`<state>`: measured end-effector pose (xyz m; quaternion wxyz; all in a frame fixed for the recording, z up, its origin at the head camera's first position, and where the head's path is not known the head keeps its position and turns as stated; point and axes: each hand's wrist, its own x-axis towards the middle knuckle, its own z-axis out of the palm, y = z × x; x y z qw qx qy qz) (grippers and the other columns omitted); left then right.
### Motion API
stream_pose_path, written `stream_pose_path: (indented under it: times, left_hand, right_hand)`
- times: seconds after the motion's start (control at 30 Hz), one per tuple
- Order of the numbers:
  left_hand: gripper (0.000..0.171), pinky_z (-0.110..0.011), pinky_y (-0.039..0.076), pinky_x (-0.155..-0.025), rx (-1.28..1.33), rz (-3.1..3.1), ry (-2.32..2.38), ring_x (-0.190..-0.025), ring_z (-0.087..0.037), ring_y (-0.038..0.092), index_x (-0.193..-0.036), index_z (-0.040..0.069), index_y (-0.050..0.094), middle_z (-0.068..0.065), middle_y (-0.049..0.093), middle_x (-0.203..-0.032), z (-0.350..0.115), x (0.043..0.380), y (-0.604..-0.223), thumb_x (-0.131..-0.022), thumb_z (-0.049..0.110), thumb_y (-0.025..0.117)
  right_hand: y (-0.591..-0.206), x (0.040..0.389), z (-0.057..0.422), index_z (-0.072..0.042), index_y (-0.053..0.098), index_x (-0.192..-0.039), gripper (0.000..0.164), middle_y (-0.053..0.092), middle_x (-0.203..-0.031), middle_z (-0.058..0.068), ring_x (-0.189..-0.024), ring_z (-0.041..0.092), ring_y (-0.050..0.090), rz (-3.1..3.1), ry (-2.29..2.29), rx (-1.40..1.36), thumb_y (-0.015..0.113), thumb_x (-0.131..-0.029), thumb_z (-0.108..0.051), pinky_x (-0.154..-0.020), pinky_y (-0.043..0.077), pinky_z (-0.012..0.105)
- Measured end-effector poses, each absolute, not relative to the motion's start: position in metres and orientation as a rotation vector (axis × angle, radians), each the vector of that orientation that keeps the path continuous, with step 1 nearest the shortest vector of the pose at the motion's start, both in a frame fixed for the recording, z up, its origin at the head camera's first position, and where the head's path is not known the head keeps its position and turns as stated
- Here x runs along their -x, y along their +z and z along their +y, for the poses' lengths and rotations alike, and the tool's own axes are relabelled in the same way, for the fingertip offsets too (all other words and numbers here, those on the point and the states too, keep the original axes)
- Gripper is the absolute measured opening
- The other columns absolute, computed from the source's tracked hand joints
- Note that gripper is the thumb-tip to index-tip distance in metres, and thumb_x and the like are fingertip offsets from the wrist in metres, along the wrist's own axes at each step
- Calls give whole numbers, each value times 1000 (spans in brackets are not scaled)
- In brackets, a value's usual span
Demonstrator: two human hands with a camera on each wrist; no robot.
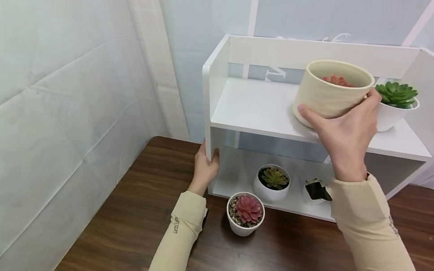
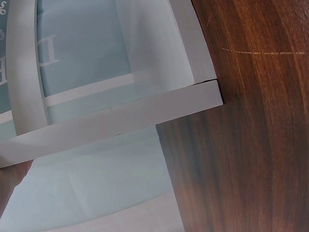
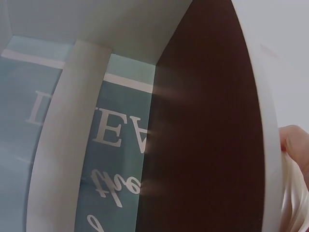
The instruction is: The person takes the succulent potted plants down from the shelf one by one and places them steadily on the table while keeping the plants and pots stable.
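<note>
In the head view my right hand [image 1: 349, 129] grips a cream ceramic pot [image 1: 319, 96] from its near right side, thumb on the front and fingers round the right. An orange-red succulent [image 1: 337, 80] shows inside it. The pot overlaps the front part of the white shelf unit's upper board [image 1: 257, 106]. My left hand [image 1: 205, 165] holds the unit's left side panel [image 1: 210, 98] low down, thumb on the inner side. Beside that hand, a red succulent in a small white pot [image 1: 245, 213] stands on the table. At the right edge of the right wrist view, part of my right hand [image 3: 297, 147] shows.
A green succulent in a white pot [image 1: 395, 105] sits at the upper board's right. On the lower board [image 1: 232, 173] stand a white round pot with a succulent [image 1: 272, 183] and a small pot [image 1: 315, 193], partly hidden by my right sleeve. The brown table [image 1: 134, 215] lies below.
</note>
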<state>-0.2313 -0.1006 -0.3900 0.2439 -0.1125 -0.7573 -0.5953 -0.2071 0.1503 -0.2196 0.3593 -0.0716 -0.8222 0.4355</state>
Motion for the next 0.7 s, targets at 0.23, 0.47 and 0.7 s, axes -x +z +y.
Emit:
stream_pose_path:
  times: [0.23,0.47,0.7]
  left_hand:
    - [44,-58,42,-99,311,-2040,-1651,-123,-39,52,-138,2,45,-23,55,-130,-103,239,-401,-94,-2,49]
    - [43,-56,43,-99,305,-2046,-1638,-123,-38,52,-137,2,46,-23,56,-128,-103,239,-402,-94,-4,48]
    - [45,-58,43,-98,304,-2038,-1656,-123,-43,50,-138,-1,44,-25,54,-130,-103,240,-402,-94,-4,49]
  right_hand:
    - [-217,202,148,-20,29,-141,106,48,-137,3,-121,19,49,-2129,1129,179,90,-56,-41,-105,36,33]
    - [-214,196,146,-21,30,-140,105,49,-136,2,-121,18,49,-2128,1141,165,91,-56,-38,-105,35,31]
    - [-214,190,146,-21,31,-140,104,50,-135,1,-118,16,50,-2118,1141,150,91,-55,-35,-103,36,32]
